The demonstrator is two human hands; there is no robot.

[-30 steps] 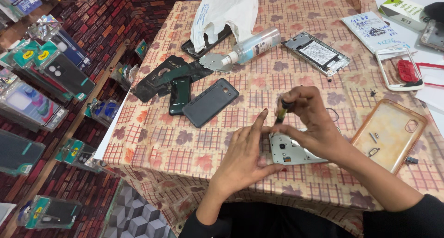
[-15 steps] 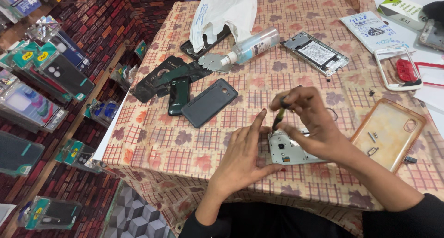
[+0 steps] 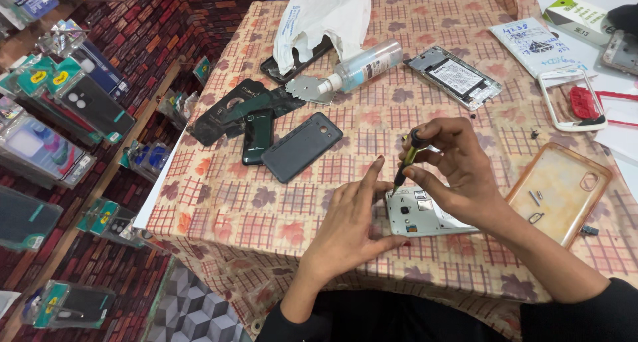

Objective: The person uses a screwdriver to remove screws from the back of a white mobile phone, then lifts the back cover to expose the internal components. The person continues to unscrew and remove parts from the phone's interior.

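At the far left, packaged phone cases (image 3: 40, 149) are seen hung against a brick-patterned wall, beside the table (image 3: 219, 216), which is covered with a checked cloth printed with leaves. On the left part of the table a dark green phone (image 3: 256, 136) is laid beside a dark grey back cover (image 3: 302, 146), the two just touching, with black covers (image 3: 232, 109) fanned out behind them. Further back a white plastic bag (image 3: 325, 20) is slumped, and a clear spray bottle (image 3: 362, 66) is laid on its side just to the right of it, its nozzle over a thin metal plate (image 3: 307, 89).

Near the front edge, the left hand (image 3: 349, 226) is spread flat, fingers extended, its fingertips pressed against the left edge of the opened white phone (image 3: 415, 216), which lies on the cloth in front of the person. Above it the right hand (image 3: 455, 172) is closed in a pinch on a small screwdriver (image 3: 405, 161) with a yellow and black grip, held nearly upright, its tip set at the upper left corner of the opened phone.

To the right a clear amber phone case (image 3: 561, 192) is laid face up with small parts inside it. Behind it a silver phone frame (image 3: 455, 76), a white bumper case (image 3: 571, 99) holding a red piece and a printed paper (image 3: 535, 43) are set well apart from the hands
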